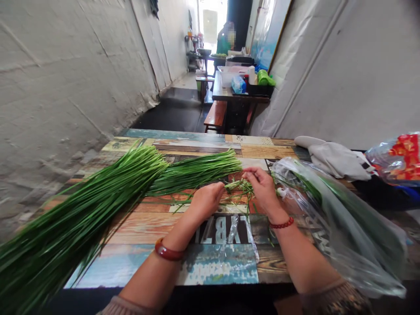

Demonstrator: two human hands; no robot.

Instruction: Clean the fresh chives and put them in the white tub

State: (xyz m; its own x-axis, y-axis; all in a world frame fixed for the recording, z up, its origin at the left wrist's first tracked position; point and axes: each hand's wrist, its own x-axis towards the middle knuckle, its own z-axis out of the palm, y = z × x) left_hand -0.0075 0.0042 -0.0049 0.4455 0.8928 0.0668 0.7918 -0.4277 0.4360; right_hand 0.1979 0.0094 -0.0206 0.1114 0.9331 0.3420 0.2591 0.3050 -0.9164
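My left hand (207, 200) is closed around a few garlic chives, whose pale stem ends stick out to the right. My right hand (262, 188) is just beside them, thumb and fingertips pinched together; what is between them is too small to make out. Below and between both hands lies a small heap of chive trimmings (244, 187). A smaller bunch of garlic chives (197, 170) rests behind my left hand, stem ends pointing right. The large bunch of garlic chives (108, 197) stretches along the table's left side and over its front edge.
On the right of the patterned table (131, 245) is a clear plastic bag (354, 227) with greens inside. Behind it are a grey cloth (334, 157) and a red package (407, 157). Further back stand a bench (215, 113), another table (226, 92) and a person (225, 41).
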